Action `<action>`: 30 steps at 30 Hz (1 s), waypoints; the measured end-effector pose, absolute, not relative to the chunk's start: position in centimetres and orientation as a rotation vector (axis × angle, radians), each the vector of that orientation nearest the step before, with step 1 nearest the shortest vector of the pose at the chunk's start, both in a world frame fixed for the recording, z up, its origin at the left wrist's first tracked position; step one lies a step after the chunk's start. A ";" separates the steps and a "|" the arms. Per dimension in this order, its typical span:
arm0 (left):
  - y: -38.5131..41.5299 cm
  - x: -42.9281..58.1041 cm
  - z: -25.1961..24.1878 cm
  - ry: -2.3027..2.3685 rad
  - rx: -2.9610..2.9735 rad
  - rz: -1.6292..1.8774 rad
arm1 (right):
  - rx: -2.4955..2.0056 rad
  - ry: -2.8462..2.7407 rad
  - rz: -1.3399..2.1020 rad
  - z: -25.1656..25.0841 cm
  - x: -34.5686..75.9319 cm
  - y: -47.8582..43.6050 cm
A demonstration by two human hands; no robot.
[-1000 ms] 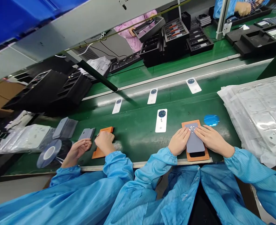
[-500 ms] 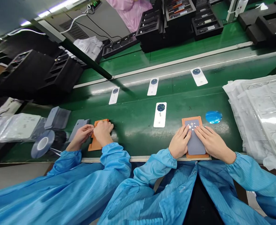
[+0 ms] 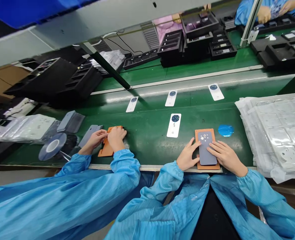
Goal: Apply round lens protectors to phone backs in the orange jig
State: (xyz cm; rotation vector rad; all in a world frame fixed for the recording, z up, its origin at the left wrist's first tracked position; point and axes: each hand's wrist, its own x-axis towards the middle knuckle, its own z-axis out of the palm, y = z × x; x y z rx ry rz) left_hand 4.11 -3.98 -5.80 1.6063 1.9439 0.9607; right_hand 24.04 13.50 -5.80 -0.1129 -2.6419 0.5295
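A grey phone back cover (image 3: pixel 208 156) with camera cutouts at its upper end lies over an orange fixture plate (image 3: pixel 204 167) at the bench's front edge. My left hand (image 3: pixel 188 155) is open at the cover's left side, thumb and forefinger spread, fingertips near or touching that edge. On the right, my right hand (image 3: pixel 227 158) rests with fingers stretched over the cover's surface and right edge; its thumb is hidden. A round blue film piece (image 3: pixel 226 130) lies beyond my right hand. A white phone-shaped card (image 3: pixel 174 128) with a dark camera print lies beyond my left hand.
On the left, a co-worker's hands (image 3: pixel 116 138) work at another orange fixture (image 3: pixel 105 151), beside a tape roll (image 3: pixel 52 146). Plastic trays and sheets (image 3: pixel 277 133) are stacked at right. Three more white cards, one a far card (image 3: pixel 216 92), lie farther back. Black bins (image 3: pixel 171 48) stand behind.
The head view has tilted up, showing more of the far bench. My left hand has drawn slightly left, off the cover's face, its thumb and forefinger spreading. My right hand stays on the cover.
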 end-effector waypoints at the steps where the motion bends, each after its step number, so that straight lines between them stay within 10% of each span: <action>1: -3.8 3.9 -5.1 1.930 1.523 1.057 | -0.154 -2.524 0.726 -5.5 24.0 13.6; 9: 0.9 6.4 1.5 1.701 1.160 1.779 | -0.524 -1.075 1.986 -2.9 22.5 14.6; 19: 2.3 8.0 3.0 1.579 1.597 1.895 | -0.286 -1.497 1.679 -0.4 23.3 15.7; 30: 4.4 3.9 -1.7 1.574 0.664 1.875 | -0.466 -1.649 1.584 -2.5 15.2 18.0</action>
